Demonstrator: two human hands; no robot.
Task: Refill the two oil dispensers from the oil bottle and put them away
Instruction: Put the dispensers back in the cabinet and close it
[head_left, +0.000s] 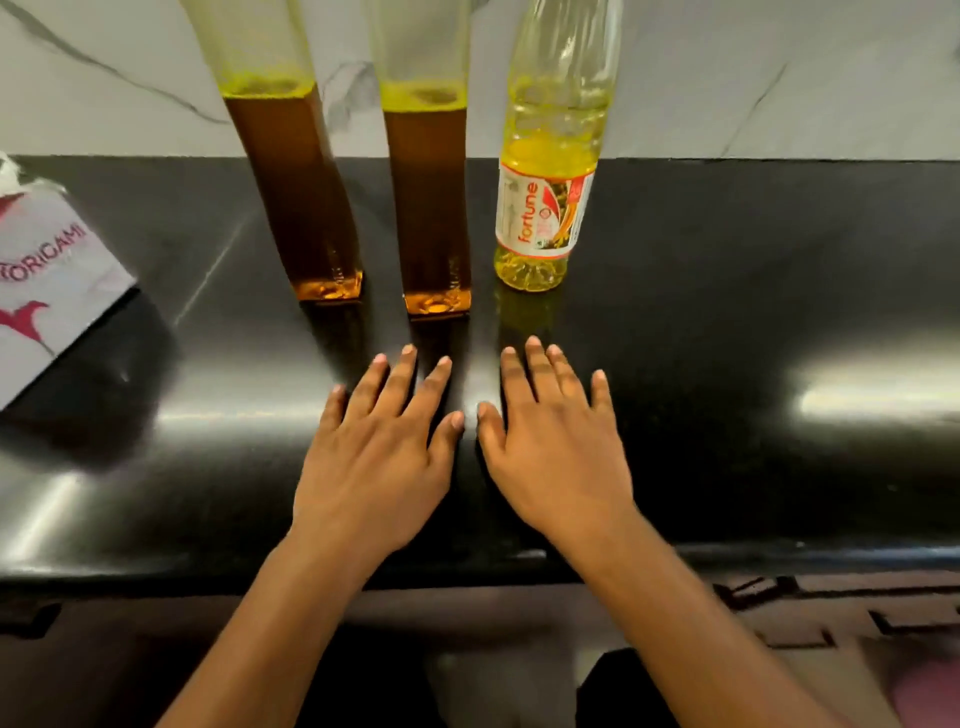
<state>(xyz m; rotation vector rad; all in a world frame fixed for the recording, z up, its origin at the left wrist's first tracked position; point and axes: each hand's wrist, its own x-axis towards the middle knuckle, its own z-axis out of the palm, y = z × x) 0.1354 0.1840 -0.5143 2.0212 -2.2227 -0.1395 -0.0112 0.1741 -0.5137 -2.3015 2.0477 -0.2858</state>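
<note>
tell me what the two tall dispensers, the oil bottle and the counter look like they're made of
Left dispenser and right dispenser: clear and square-sided, glass or rigid plastic, cannot tell which. Oil bottle: thin clear plastic, going by its ribbed, molded base and wrapped label. Counter: polished black stone, likely granite, with mirror-like glare.

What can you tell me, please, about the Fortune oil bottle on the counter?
The oil bottle is clear ribbed plastic with a white and red Fortune label around its lower body. Yellow oil fills it to just above the label; the upper part looks empty. Its top runs out of frame, so a cap cannot be seen. It stands upright on the black counter, right of the two dispensers, touched by neither hand.
</note>
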